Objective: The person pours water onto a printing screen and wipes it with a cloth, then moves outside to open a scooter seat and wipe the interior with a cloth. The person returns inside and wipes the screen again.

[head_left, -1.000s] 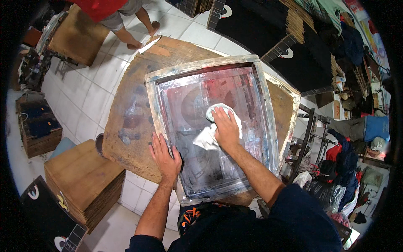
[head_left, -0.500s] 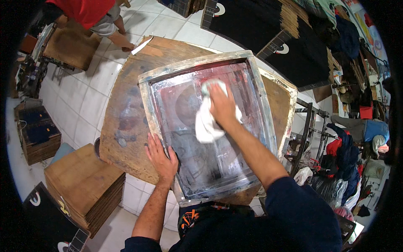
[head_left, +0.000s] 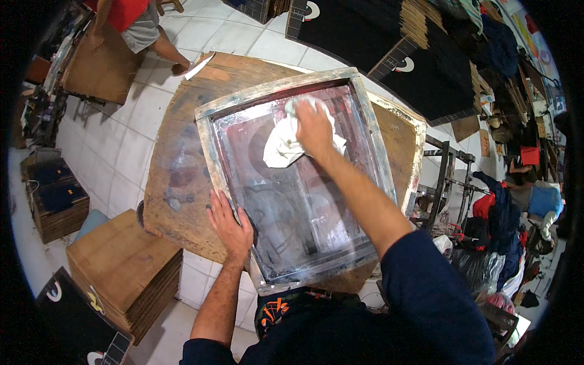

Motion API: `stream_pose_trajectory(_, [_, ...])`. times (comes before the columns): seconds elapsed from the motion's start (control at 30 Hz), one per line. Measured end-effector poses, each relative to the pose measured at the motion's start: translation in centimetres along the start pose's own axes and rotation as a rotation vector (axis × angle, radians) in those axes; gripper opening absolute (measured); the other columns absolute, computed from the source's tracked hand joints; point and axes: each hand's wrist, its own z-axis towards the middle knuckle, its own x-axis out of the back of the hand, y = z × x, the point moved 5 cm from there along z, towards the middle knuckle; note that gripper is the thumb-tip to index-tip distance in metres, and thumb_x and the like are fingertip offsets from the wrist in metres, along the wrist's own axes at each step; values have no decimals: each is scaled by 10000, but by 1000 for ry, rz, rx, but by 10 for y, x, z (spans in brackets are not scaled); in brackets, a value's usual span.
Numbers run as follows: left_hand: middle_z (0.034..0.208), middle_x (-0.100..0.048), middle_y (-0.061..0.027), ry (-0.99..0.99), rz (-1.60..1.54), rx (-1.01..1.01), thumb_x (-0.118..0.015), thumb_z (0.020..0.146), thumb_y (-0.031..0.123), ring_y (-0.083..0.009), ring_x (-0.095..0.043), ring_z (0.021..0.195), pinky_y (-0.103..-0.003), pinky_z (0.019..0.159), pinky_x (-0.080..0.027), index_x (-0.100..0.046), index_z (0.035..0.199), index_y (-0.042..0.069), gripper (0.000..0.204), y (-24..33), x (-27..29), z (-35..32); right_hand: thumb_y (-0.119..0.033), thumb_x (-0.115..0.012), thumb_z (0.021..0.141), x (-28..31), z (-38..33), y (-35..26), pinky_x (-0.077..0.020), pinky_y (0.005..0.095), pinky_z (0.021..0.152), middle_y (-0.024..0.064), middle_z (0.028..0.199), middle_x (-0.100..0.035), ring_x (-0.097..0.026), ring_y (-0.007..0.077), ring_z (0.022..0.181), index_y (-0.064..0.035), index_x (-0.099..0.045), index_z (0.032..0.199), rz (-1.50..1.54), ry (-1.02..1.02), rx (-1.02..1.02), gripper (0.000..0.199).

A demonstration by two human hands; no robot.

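Note:
A wooden-framed printing screen [head_left: 274, 216] lies tilted on a stained wooden board [head_left: 173, 164]. Its mesh carries faint dark shapes and reddish smears toward the far side. On the far half of the mesh, my right hand [head_left: 314, 129] presses down a crumpled white cloth [head_left: 283, 146], fingers bunched over it. My left hand [head_left: 231, 225] rests on the left side of the frame, near its lower end, with fingers spread and nothing held.
A stack of brown boards [head_left: 125, 261] stands at the left, a smaller stack [head_left: 56, 198] beyond it. Black printed panels [head_left: 353, 42] lie at the far right. A dark metal rack [head_left: 447, 176] and heaped clothes line the right. Another person [head_left: 140, 30] stands far left.
My right hand has shifted slightly up and left, and the cloth is now bunched further left. My left hand keeps its place on the frame. The other person has moved left.

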Motion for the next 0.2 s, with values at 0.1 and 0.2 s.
stream_pose_trajectory(0.1, [1565, -231, -233, -15, 4, 6, -524, 917, 176, -362, -248, 1445, -547, 1161, -158, -281, 1495, -13, 655, -1, 0, 2, -55, -603, 808, 29, -86, -41, -363, 454, 1091, 135, 1293, -597, -511, 253, 1283, -58, -600, 1226, 12, -123, 49, 418])
stream_pose_trajectory(0.2, [1570, -222, -231, -23, 1, 12, -521, 924, 187, -363, -243, 1447, -558, 1162, -146, -273, 1498, -12, 655, -2, -1, 2, -85, -639, 813, 29, -82, -30, -305, 433, 1133, 109, 1383, -545, -462, 236, 1337, -58, -541, 1305, -13, -246, 139, 503])
